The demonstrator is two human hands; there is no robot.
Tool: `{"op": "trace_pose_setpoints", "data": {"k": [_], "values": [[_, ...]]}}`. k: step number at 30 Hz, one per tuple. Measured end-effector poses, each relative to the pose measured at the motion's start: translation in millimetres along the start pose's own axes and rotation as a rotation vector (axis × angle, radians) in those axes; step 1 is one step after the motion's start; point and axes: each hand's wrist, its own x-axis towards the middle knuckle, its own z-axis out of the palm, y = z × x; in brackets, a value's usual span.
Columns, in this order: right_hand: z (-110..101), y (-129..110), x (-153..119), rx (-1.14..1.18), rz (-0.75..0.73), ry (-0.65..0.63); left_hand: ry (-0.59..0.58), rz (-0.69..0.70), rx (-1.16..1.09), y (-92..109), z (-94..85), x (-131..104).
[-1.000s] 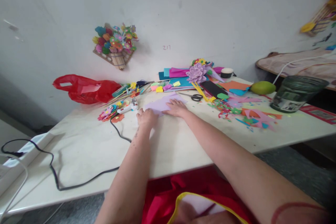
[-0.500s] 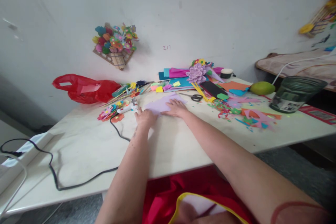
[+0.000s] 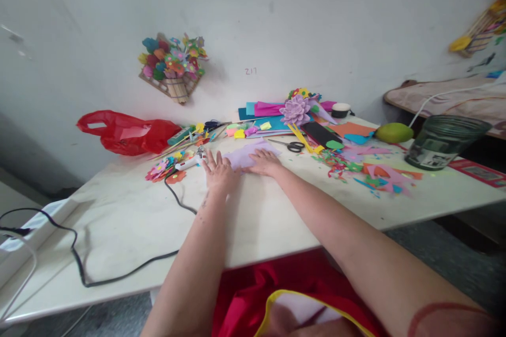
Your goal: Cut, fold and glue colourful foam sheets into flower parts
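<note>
Soft light, faint shadows on the table (image 3: 272,221), dark upper-right corner, stretched edges, fine detail seemingly smeared

Before the lilac sheet (image 3: 247,154), the surface (image 3: 269,216) offers open passage between the forearms (image 3: 201,237). On the sheet's left a glue gun (image 3: 188,163) blocks the way, on its right scissors (image 3: 290,145).

Pale wall (image 3: 316,21) — scuffed, marked in red, whitish table (image 3: 130,226), dark speckled floor (image 3: 427,253)
</note>
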Motion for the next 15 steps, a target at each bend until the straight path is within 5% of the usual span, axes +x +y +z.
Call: {"op": "trace_pose_setpoints", "data": {"k": [15], "values": [[-4.4,-1.6,-2.9,-0.016,-0.01,-0.018,-0.175,-0.013,-0.004,2.2,8.4,3.0]]}}
